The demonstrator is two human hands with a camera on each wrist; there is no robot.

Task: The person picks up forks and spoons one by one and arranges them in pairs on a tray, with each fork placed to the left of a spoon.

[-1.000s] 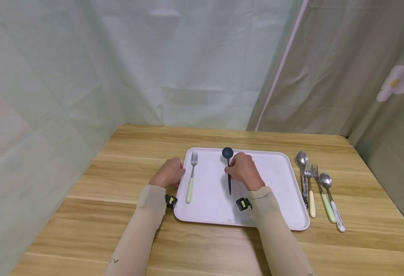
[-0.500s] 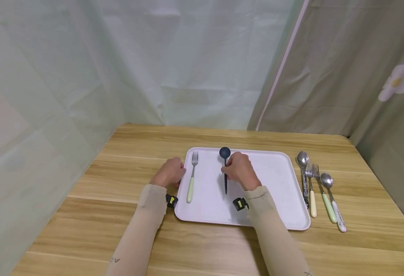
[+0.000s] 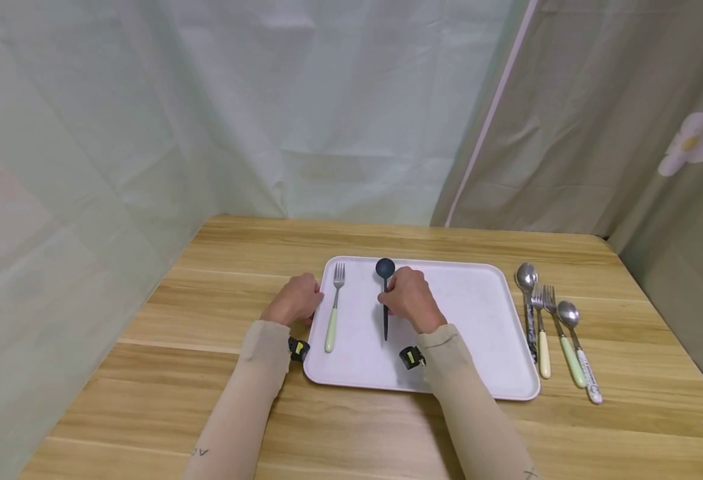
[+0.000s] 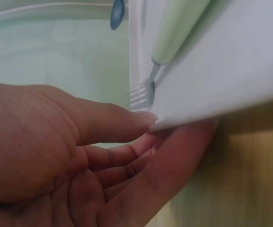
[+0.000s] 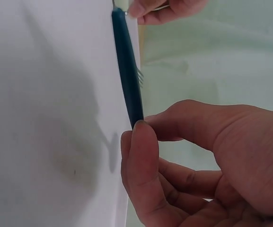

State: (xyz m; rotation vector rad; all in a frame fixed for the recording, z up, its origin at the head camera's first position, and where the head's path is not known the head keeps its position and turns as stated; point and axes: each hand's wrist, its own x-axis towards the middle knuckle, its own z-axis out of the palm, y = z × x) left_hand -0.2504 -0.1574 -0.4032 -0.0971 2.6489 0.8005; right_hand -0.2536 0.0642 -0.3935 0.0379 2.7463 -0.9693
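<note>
My right hand (image 3: pixel 412 299) pinches the handle of a dark spoon (image 3: pixel 385 269) between thumb and fingers, over the middle of a white tray (image 3: pixel 465 320). In the right wrist view the spoon's dark blue handle (image 5: pixel 128 71) rises from the fingertips, and its shadow falls on the tray. At the tray's left edge my left hand (image 3: pixel 294 300) grips the rim, thumb on top and fingers underneath, as the left wrist view shows. A fork with a pale green handle (image 3: pixel 331 330) lies on the tray's left side, tines pointing away.
Right of the tray, several pieces of cutlery lie on the wooden table (image 3: pixel 165 373): a large spoon (image 3: pixel 526 277), a cream-handled fork (image 3: pixel 544 353), a green-handled fork (image 3: pixel 573 360) and a small spoon (image 3: pixel 568 313). Curtains (image 3: pixel 351 120) hang behind the table.
My right hand has carried the dark spoon leftward over the tray, closer to the fork. The left hand stays at the rim.
</note>
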